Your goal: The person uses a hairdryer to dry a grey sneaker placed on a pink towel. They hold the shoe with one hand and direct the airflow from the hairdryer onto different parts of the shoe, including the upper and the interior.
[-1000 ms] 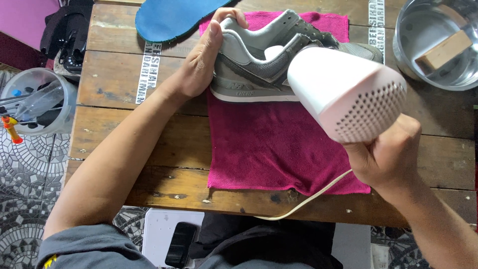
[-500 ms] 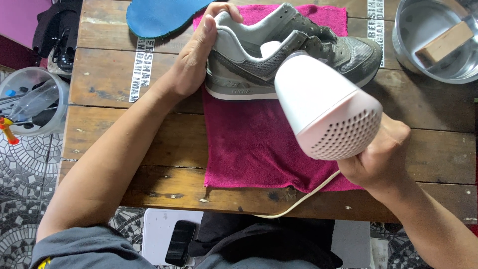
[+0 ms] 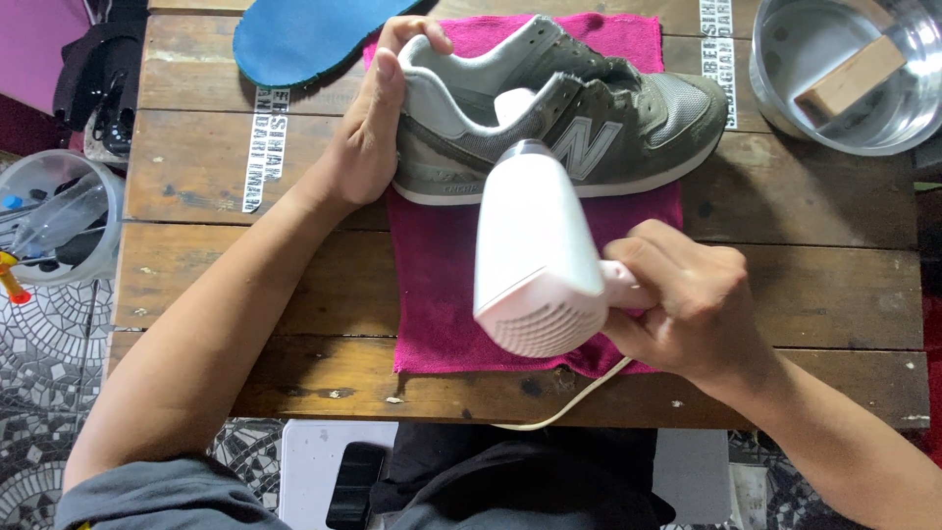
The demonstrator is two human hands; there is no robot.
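A wooden bench (image 3: 814, 285) of dark planks fills most of the head view. A magenta towel (image 3: 442, 294) lies spread across its middle, reaching the near edge. On the far half of the towel a grey sneaker (image 3: 628, 128) lies on its side, sole toward the person and toe toward the right. A white hair dryer (image 3: 530, 255) hovers over the towel with its nozzle close against the side of the sneaker. The right hand (image 3: 687, 304) is wrapped tight around the dryer's handle, fingers curled shut on it. The left hand (image 3: 368, 137) is spread flat against the sneaker's heel, thumb hooked over the collar. A steel bowl (image 3: 775, 69) holding a tan block (image 3: 849, 77) sits at the far right corner. A blue insole (image 3: 304, 34) lies at the far edge, just left of the towel.
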